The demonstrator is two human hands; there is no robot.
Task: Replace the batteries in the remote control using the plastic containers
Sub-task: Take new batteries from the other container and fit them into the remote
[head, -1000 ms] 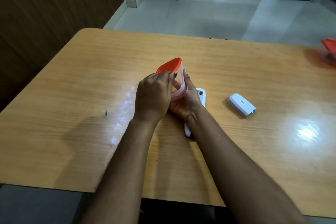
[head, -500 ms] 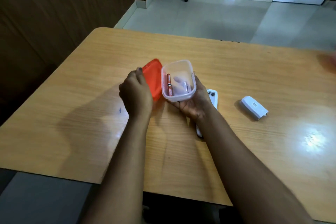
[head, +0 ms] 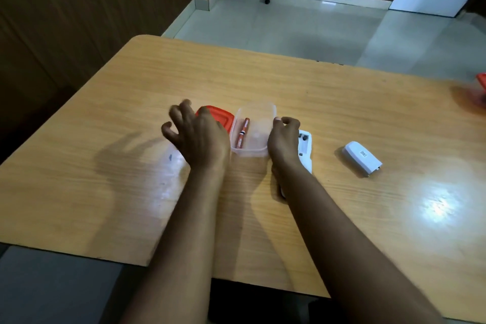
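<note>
Batteries (head: 242,133), light, stiff and apt to roll, lie inside the thin clear container (head: 254,131) just left of the remote (head: 305,148), best pinched mid-barrel; right hand (head: 283,139) grips the container's right wall, left hand (head: 196,134) hovers released over the red lid (head: 223,118)

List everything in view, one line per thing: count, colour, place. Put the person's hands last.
table: one, light wood, fills the middle of the view
container: one, clear, open, mid-table between the hands
battery: one, orange-red, inside the container along its left wall
lid: one, red, left of the container, partly under the left hand
remote control: one, white, battery bay open, right of the container
battery cover: one, white, right of the remote control
second container: one, red-lidded, far right edge, blurred
left hand: fingers spread over the lid
right hand: fingers on the container's right side
</note>
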